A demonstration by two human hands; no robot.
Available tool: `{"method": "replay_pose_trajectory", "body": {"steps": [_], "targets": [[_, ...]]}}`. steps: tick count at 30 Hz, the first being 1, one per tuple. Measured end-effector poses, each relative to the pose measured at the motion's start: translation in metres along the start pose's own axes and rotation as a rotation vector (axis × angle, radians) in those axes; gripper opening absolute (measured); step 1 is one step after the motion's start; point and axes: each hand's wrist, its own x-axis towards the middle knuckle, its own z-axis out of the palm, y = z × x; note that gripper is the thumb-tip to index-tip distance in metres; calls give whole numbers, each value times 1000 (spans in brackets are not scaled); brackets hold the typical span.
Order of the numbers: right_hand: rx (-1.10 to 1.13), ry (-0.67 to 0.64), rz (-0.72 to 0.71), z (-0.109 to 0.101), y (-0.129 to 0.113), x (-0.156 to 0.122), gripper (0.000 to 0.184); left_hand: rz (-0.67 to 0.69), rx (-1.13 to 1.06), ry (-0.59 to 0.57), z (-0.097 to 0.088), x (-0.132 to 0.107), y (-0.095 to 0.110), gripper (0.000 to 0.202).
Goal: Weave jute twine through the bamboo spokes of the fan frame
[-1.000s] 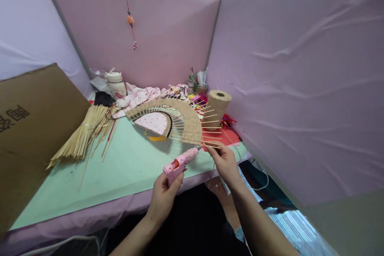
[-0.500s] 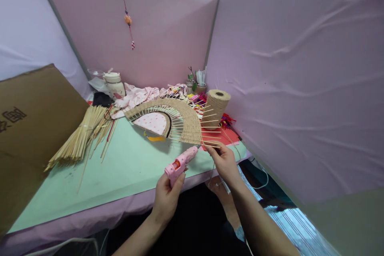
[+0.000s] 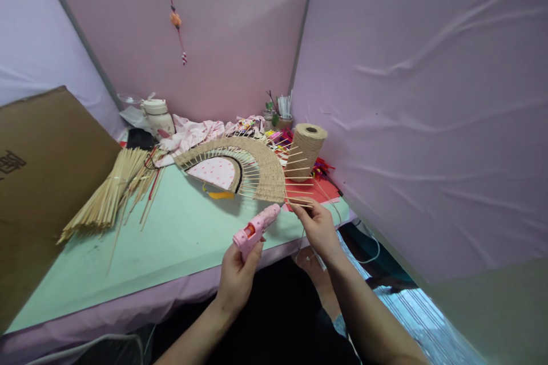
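My left hand (image 3: 238,275) is wrapped round the handle of a pink glue gun (image 3: 257,228). The gun's nozzle points up and right, close to the lower right corner of a half-round woven fan (image 3: 270,174). Thin sticks radiate from the fan, with a tan twine band woven through them and a pink dotted panel (image 3: 214,172) at its centre. At that same corner my right hand (image 3: 319,228) pinches the fan's lowest stick ends. A strand of twine seems to run by these fingertips, but its exact hold is hidden.
Behind the fan stands a cone of twine (image 3: 306,151) on red paper (image 3: 329,189). A bundle of thin sticks (image 3: 105,194) lies at left beside a cardboard sheet (image 3: 51,165). Pink cloth (image 3: 194,132), a lidded bottle (image 3: 158,118) and a yellow tassel (image 3: 221,195) also show.
The whole view has shifted slightly. The glue gun still points at the fan's corner, and both hands keep nearly the same pose and hold.
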Motion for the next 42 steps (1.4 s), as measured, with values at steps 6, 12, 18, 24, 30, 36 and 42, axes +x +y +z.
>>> {"method": "replay_pose_trajectory", "body": {"steps": [6, 12, 18, 24, 30, 36, 42], "targets": [[7, 6, -7, 0, -1, 0, 24, 39, 25, -36, 1, 0, 3, 26], [14, 3, -16, 0, 1, 1, 23, 85, -5, -60, 1, 2, 0, 27], [-13, 8, -23, 0, 1, 0, 23, 132, 35, -55, 1, 3, -4, 26], [-21, 6, -25, -1, 1, 0, 24, 123, 68, -40, 0, 4, -7, 26], [-22, 6, -27, -1, 2, 0, 23, 122, 77, -36, -1, 3, -10, 25], [-5, 3, -21, 0, 1, -1, 22, 144, 135, -43, -1, 2, -10, 28], [-2, 9, -17, 0, 3, 0, 23, 189, 147, -97, 0, 3, -10, 41]]}}
